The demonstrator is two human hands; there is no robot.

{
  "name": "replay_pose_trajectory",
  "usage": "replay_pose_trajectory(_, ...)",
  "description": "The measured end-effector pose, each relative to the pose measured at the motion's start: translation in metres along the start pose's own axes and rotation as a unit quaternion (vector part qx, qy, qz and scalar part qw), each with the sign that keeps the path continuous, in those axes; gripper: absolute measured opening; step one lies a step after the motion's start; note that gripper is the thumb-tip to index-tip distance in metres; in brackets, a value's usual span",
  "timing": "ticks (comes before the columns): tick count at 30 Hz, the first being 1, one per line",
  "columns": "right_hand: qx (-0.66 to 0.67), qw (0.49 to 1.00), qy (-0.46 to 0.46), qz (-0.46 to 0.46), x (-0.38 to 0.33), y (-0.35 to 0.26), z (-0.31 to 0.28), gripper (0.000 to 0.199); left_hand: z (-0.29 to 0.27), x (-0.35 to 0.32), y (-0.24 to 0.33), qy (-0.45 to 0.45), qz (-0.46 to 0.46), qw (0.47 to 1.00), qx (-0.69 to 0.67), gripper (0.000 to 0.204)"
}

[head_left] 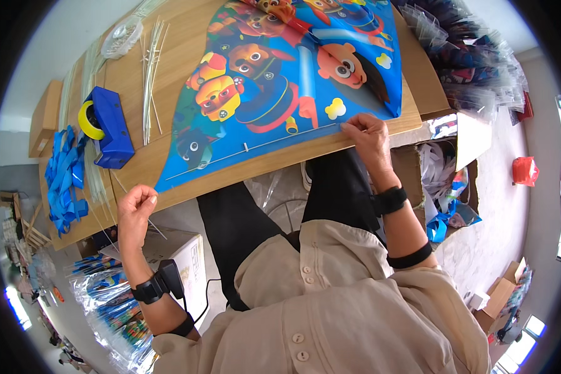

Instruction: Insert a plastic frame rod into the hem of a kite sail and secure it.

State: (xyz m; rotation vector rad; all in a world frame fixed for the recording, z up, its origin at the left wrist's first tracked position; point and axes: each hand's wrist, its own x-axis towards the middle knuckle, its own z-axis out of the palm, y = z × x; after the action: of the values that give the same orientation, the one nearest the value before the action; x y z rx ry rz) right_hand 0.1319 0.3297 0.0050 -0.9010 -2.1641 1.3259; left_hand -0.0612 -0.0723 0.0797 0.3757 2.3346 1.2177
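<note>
A blue sheet [268,138] printed with cartoon dogs and a cartoon face, which looks like a kite sail, lies across the table's front edge. A thin white rod or strip [218,163] runs along its near edge, with a small white tab [245,147] midway. My left hand [134,215] is closed in a pinch at the sail's left corner. With thumb and fingertips, my right hand [370,138] grips the near edge close to the right end of the white strip. The sail's far side goes out of view.
On the wooden table [187,38] are a blue tape dispenser [113,134], blue ribbons [65,174], thin rods [151,84] and a clear tray [122,37]. Bagged goods [480,62] are piled at the right. An open carton of scraps [439,181] stands below the table's right end.
</note>
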Motion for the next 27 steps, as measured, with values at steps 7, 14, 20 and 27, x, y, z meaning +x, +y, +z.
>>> replay_pose_trajectory(7,-0.100,0.993,0.033,-0.060,0.006,0.002,0.016,0.012,-0.001,0.013,-0.003,0.023,-0.050,0.997,-0.045,0.020)
replay_pose_trajectory(14,-0.075,0.995,0.018,-0.059,0.013,0.011,0.007,0.014,0.010,0.043,-0.022,0.050,-0.094,0.994,0.005,0.026)
replay_pose_trajectory(20,-0.091,0.995,0.019,-0.047,0.010,0.001,0.006,0.014,0.018,0.055,-0.037,0.095,-0.078,0.990,0.076,0.026)
replay_pose_trajectory(27,-0.140,0.988,0.028,-0.059,0.010,0.000,0.012,0.014,0.012,0.050,-0.037,0.090,-0.077,0.991,0.055,0.026)
